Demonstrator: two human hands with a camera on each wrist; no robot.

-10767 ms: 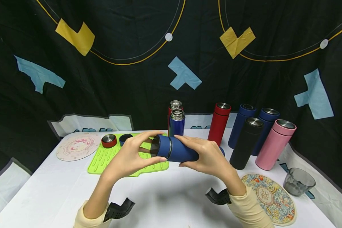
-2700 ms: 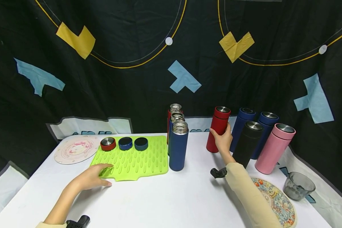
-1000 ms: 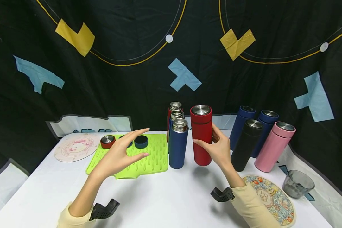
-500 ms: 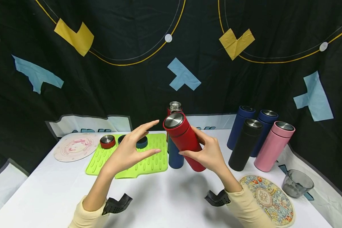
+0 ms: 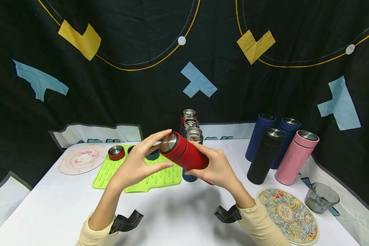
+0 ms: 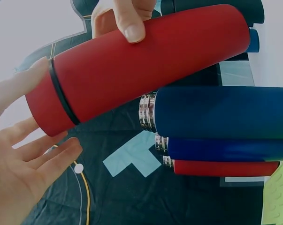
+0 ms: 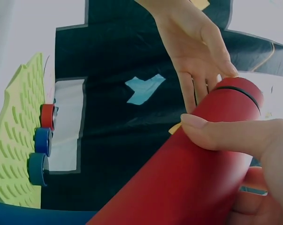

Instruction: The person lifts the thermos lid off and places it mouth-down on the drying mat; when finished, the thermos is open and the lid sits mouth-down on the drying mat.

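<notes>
My right hand [image 5: 213, 167] grips the body of a red thermos [image 5: 193, 155], its thumb and fingers on opposite sides. The thermos is tilted, with its steel-topped lid [image 5: 169, 142] towards my left hand [image 5: 135, 164]. That hand has its fingers and thumb spread about the lid; in the left wrist view, the thumb tip overlaps the red lid above the black ring [image 6: 64, 93] and the fingers reach out at its other side. Behind the held thermos stands a row of lidless thermoses: a dark blue one [image 6: 225, 112], a brighter blue one [image 6: 225, 149] and a red one [image 6: 225, 168].
On the green mat [image 5: 166, 176] lie a red lid [image 5: 116, 152] and two blue lids. Two blue thermoses [image 5: 258, 140], a black one [image 5: 264, 157] and a pink one [image 5: 296, 159] stand right, beside a floral round mat [image 5: 301, 218] and a grey glass [image 5: 321, 198]. A pale round mat [image 5: 83, 159] lies left.
The right hand has taken the red thermos from the right and brought it left, tilting its lid to the left hand. Earlier, a dark blue lid joined the mat and its thermos the row.
</notes>
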